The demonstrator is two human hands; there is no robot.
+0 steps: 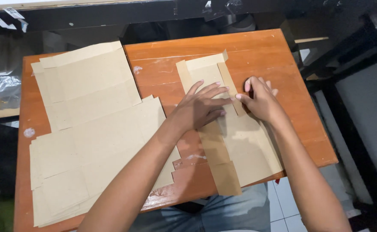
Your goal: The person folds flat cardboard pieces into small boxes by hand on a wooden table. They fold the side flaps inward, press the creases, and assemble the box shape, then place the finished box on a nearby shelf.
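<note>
Near edge of the wooden bench (257, 47): a folded cardboard blank (240, 146) lies flat on the right half, its near end overhanging the edge. Left hand (199, 107) rests on its middle, fingers spread open, palm down, pressing. Right hand (261, 101) just beside it, fingers curled loosely, fingertips on the blank's narrow folded strip; not gripping anything. Left of the arms, a stack of flat unfolded cardboard sheets (89, 129) covers the bench's left half, reaching the far edge
</note>
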